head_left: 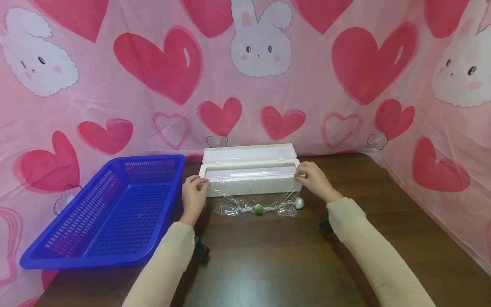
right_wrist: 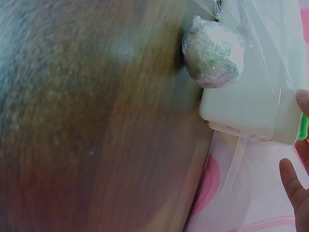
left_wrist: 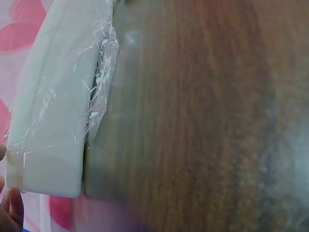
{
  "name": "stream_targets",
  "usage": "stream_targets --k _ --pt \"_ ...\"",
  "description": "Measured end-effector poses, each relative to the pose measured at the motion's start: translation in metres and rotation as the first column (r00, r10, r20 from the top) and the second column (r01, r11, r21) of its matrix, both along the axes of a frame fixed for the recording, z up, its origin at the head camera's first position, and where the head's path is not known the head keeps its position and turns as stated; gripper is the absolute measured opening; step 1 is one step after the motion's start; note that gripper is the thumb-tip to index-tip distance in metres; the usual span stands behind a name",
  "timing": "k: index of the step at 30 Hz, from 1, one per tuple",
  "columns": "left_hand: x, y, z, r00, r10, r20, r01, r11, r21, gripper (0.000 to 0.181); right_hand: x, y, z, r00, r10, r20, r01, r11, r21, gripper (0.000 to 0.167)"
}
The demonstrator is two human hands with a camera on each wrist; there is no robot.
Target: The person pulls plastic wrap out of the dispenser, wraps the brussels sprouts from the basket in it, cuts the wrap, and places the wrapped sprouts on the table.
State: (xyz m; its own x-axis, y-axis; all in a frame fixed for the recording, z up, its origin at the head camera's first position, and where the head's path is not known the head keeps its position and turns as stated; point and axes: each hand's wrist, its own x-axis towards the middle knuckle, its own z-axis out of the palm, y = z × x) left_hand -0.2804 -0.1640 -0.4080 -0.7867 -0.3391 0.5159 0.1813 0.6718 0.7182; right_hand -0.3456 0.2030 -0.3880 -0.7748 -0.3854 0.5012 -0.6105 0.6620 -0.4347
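A long white cling film dispenser [head_left: 249, 186] stands on the table with its lid [head_left: 249, 152] flipped back. Clear film [head_left: 230, 208] hangs over its front and lies crumpled on the table. My left hand [head_left: 194, 196] grips the left end, fingertips [left_wrist: 15, 205] at the corner. At the right end, my right hand [head_left: 315, 179] pinches the edge, a small green piece [right_wrist: 303, 127] showing beside the thumb. A green ball [head_left: 258, 209] lies against the crumpled film in front. Near the right end sits a film-wrapped pale ball [right_wrist: 212, 53], greenish inside.
A blue plastic basket [head_left: 153, 247] with slotted sides stands at the left. The brown wooden table [head_left: 264, 264] stretches toward me. Behind and to the right hangs a pink cloth [head_left: 307, 76] with hearts and rabbits.
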Motion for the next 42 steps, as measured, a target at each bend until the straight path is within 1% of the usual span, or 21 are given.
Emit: stream_targets --k 5,9,11,16,19,21,23,25,26,28,30,31,32,33,35,36,38,42 --pt "0.002 0.001 -0.001 0.998 -0.016 -0.062 0.017 1.000 0.012 0.009 0.001 0.001 0.001 0.998 0.032 -0.050 -0.032 0.999 0.008 0.010" --pt "0.003 0.002 -0.002 0.996 -0.023 -0.083 0.027 0.998 0.050 0.008 0.004 0.002 0.003 0.998 0.035 -0.048 -0.034 0.999 0.021 0.008" --pt "0.005 0.003 -0.002 0.997 -0.023 -0.069 0.029 0.996 0.084 0.009 0.005 0.002 0.004 0.999 0.038 -0.035 -0.037 0.999 0.017 0.009" --pt "0.009 0.005 0.000 0.999 -0.033 0.009 0.031 0.984 0.178 0.012 0.010 0.002 0.006 0.999 0.039 0.014 -0.038 0.998 -0.053 0.008" --pt "0.011 0.005 0.000 0.999 -0.039 0.032 0.031 0.973 0.228 0.012 0.014 0.004 0.008 0.997 0.025 0.074 -0.019 0.996 -0.088 0.005" --pt "0.014 0.007 0.000 0.998 -0.062 0.024 0.052 0.957 0.285 0.013 0.017 0.006 0.008 0.988 0.035 0.148 -0.018 0.993 -0.117 0.004" --pt "0.017 0.009 0.000 0.996 -0.088 0.020 0.075 0.937 0.341 0.014 0.020 0.007 0.009 0.972 0.054 0.229 -0.019 0.988 -0.154 0.005" --pt "0.020 0.011 0.001 0.992 -0.128 0.011 0.112 0.906 0.408 0.014 0.023 0.008 0.010 0.956 0.078 0.282 -0.025 0.982 -0.188 0.006" --pt "0.022 0.012 0.001 0.989 -0.148 0.007 0.129 0.889 0.438 0.014 0.024 0.008 0.011 0.949 0.096 0.300 -0.033 0.978 -0.208 0.005" --pt "0.026 0.014 0.001 0.984 -0.179 0.005 0.155 0.864 0.478 0.012 0.028 0.008 0.011 0.939 0.129 0.318 -0.051 0.969 -0.242 0.004" --pt "0.029 0.015 0.000 0.978 -0.207 0.004 0.177 0.848 0.499 0.009 0.031 0.009 0.012 0.929 0.173 0.326 -0.082 0.959 -0.273 0.003" --pt "0.031 0.015 0.000 0.976 -0.218 0.002 0.188 0.845 0.500 0.008 0.032 0.009 0.011 0.921 0.197 0.337 -0.097 0.952 -0.292 0.003" --pt "0.033 0.015 0.000 0.974 -0.227 0.005 0.195 0.846 0.497 0.007 0.034 0.010 0.011 0.910 0.227 0.348 -0.116 0.943 -0.311 0.004" --pt "0.036 0.015 0.000 0.972 -0.233 0.011 0.199 0.851 0.486 0.007 0.035 0.010 0.011 0.899 0.252 0.359 -0.135 0.938 -0.320 0.003" --pt "0.040 0.014 0.000 0.971 -0.238 0.026 0.201 0.868 0.454 0.007 0.039 0.011 0.011 0.882 0.286 0.374 -0.167 0.933 -0.319 0.003" --pt "0.043 0.013 0.000 0.970 -0.241 0.034 0.202 0.877 0.436 0.007 0.040 0.012 0.011 0.878 0.290 0.381 -0.174 0.935 -0.310 0.003" --pt "0.048 0.011 0.000 0.969 -0.240 0.052 0.201 0.899 0.390 0.007 0.044 0.013 0.011 0.877 0.290 0.383 -0.190 0.941 -0.279 0.004" --pt "0.056 0.007 -0.002 0.967 -0.247 0.058 0.221 0.931 0.291 0.006 0.050 0.018 0.010 0.895 0.259 0.363 -0.207 0.962 -0.176 0.006"
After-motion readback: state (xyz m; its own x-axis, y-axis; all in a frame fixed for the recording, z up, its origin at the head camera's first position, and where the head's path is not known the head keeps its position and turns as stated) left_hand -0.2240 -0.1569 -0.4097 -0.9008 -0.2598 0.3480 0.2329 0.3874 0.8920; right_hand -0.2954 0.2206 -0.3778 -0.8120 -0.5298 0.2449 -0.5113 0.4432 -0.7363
